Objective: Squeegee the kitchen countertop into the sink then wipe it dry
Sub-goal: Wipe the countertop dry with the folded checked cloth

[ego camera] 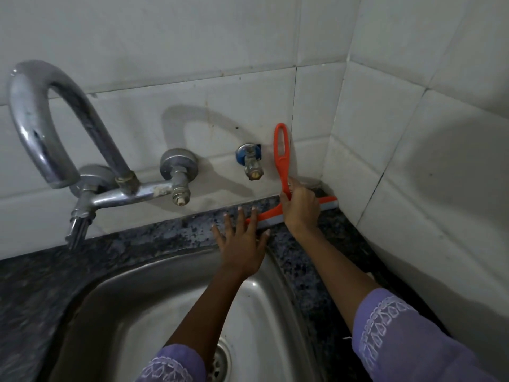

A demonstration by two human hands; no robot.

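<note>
On speckled granite countertop (pixel 176 235) (wet-looking), orange squeegee (pixel 283 172).

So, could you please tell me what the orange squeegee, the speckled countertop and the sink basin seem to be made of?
Orange squeegee: likely moulded plastic, uniform glossy colour, with a pale, probably rubber blade. Dark speckled countertop: polished stone, perhaps granite, judging by its mottled grain. Grey sink basin: apparently stainless steel, with a brushed metallic sheen.
</note>
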